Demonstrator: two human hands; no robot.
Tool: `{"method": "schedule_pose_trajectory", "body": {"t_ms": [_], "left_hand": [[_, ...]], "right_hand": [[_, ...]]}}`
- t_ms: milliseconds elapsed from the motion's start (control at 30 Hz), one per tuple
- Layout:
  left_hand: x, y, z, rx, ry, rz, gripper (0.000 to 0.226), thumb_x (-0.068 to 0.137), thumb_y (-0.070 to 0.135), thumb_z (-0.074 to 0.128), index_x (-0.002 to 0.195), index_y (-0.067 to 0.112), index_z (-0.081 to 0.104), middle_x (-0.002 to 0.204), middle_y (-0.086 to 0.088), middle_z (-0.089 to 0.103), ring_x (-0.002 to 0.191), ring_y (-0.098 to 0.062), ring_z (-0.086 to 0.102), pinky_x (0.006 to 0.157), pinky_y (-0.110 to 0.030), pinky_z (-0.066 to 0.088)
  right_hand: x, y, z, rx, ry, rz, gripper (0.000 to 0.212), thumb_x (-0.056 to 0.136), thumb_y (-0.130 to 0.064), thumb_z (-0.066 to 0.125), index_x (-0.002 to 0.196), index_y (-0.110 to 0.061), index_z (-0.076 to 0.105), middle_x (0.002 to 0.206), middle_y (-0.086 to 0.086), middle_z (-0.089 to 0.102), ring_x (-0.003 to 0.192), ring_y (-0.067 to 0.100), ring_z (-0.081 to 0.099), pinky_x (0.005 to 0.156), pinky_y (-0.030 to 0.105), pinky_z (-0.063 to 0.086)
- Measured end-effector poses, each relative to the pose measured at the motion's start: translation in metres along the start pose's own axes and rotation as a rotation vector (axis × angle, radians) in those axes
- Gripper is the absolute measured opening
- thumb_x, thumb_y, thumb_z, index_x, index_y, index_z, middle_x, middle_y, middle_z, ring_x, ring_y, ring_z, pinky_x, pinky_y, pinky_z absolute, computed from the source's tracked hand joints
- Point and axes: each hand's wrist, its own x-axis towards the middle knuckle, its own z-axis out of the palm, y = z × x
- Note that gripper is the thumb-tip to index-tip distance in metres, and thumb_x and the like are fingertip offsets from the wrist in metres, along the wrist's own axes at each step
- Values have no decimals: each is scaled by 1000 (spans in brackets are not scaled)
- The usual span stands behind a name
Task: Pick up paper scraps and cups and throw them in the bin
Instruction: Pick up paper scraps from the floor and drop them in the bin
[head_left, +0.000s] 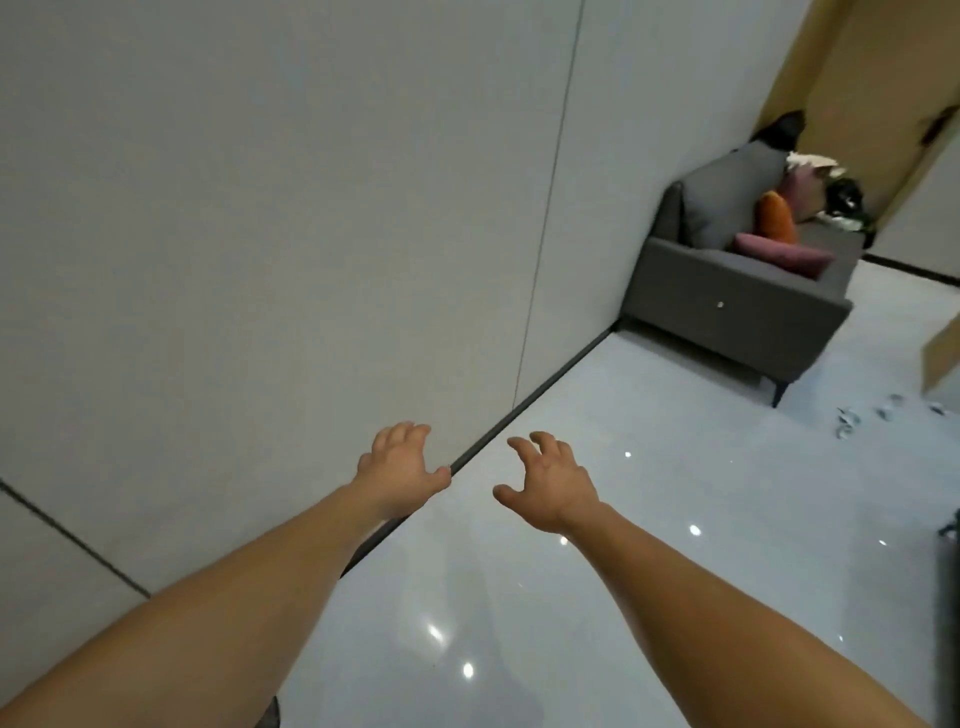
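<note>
Both my arms reach forward over the glossy white floor. My left hand hangs in front of the wall's dark baseboard, fingers loosely curled, holding nothing. My right hand is beside it, fingers spread and loosely bent, also empty. Several small pale paper scraps lie on the floor far off at the right, near the sofa's leg. No cup and no bin are in view.
A grey wall fills the left side, meeting the floor at a dark baseboard. A grey sofa with orange and pink cushions stands at the back right. A tan box edge and a dark object sit at the right border.
</note>
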Motion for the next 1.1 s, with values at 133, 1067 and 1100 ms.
{"method": "schedule_pose_trajectory", "body": {"t_ms": [133, 1067, 1100], "left_hand": [[12, 88, 18, 62, -63, 146, 76, 88, 51, 52, 150, 23, 20, 159, 0, 14, 146, -23, 9, 116, -43, 20], [279, 548, 148, 162, -408, 822, 77, 87, 47, 57, 150, 20, 22, 158, -2, 18, 144, -25, 16, 115, -44, 25], [286, 561, 155, 172, -420, 834, 77, 87, 47, 57, 150, 20, 22, 158, -2, 18, 144, -25, 16, 115, -43, 25]], "right_hand": [[-35, 77, -29, 42, 67, 146, 74, 87, -59, 51, 150, -31, 24, 157, 2, 20, 142, 25, 21, 106, 47, 36], [13, 472, -145, 190, 259, 938, 76, 87, -58, 54, 151, -32, 22, 159, -1, 15, 144, 23, 17, 110, 44, 35], [17, 487, -148, 190, 258, 950, 76, 87, -58, 54, 151, -32, 21, 159, -1, 15, 144, 23, 17, 110, 44, 35]]}}
